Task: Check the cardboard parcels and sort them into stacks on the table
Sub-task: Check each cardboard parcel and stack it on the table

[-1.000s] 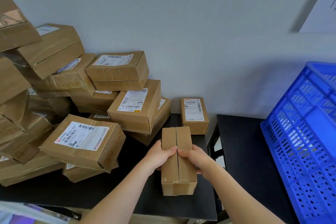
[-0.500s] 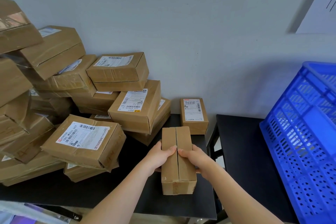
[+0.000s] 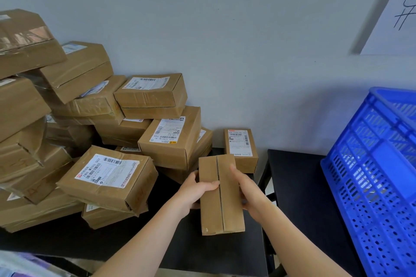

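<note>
Left hand [image 3: 198, 189] and right hand [image 3: 246, 191] curl fingers round the seam-up parcel [image 3: 221, 204]; best to flip it evenly, then stack toward twelve o'clock.

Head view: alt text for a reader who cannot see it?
The left hand and right hand hold a small cardboard parcel, seam up, over a black table. Labelled parcels are heaped at left; a blue crate sits at right.
</note>
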`<state>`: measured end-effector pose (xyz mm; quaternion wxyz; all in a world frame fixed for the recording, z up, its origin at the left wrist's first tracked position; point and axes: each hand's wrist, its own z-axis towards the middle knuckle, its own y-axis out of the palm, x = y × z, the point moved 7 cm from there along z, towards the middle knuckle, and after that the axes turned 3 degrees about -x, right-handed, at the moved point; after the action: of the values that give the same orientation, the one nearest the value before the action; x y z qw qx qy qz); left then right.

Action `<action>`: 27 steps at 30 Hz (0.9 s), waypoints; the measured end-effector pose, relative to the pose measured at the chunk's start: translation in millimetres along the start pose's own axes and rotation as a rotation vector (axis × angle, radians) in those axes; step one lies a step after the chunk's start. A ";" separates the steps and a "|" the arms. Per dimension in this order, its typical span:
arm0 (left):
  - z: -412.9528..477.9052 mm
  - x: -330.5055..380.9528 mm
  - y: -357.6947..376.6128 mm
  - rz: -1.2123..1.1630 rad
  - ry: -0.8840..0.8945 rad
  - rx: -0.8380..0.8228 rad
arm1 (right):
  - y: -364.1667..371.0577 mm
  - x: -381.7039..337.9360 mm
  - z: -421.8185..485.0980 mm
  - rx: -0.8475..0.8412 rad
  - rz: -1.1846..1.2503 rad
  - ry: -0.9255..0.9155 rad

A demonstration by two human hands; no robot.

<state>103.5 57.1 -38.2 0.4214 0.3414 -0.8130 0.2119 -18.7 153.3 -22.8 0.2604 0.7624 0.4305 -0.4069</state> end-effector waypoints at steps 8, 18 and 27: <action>-11.0 19.7 2.5 -0.218 0.024 0.028 | -12.9 -12.5 -1.1 0.101 0.188 -0.062; -10.3 33.3 -3.1 -0.195 0.140 0.107 | -13.6 -27.6 -1.1 0.157 0.073 -0.099; -7.5 30.2 -9.5 -0.029 0.158 0.181 | -2.5 -27.1 2.9 0.126 -0.107 -0.139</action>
<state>102.1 43.9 -8.4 0.4547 0.3719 -0.7499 0.3044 -30.1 140.3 -1.6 0.2189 0.7230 0.4251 -0.4986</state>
